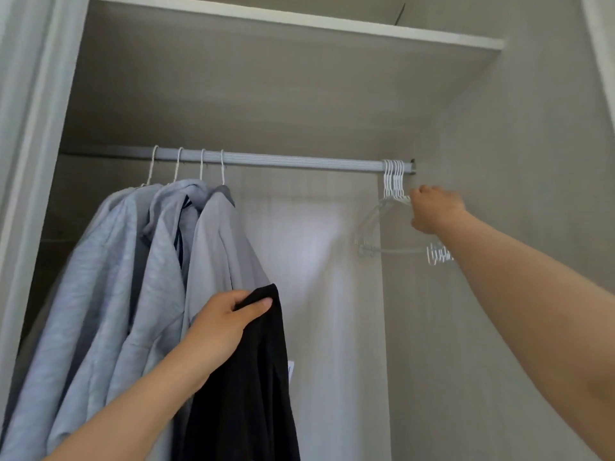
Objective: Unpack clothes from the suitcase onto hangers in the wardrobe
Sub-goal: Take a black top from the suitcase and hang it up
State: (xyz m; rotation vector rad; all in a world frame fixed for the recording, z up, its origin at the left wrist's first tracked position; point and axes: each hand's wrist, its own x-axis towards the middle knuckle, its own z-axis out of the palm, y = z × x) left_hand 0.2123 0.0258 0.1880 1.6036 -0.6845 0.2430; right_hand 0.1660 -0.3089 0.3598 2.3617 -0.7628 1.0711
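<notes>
I see the black garment (246, 377) hanging well below the rail (299, 160), under its middle. My left hand (226, 324) pinches its top edge between thumb and fingers. Beneath the rail's left part, grey garments (133, 261) hang on white hooks, touching the black one. At the rail's right end my right hand (432, 209) is curled round the empty white hangers (394, 181), just below their hooks.
</notes>
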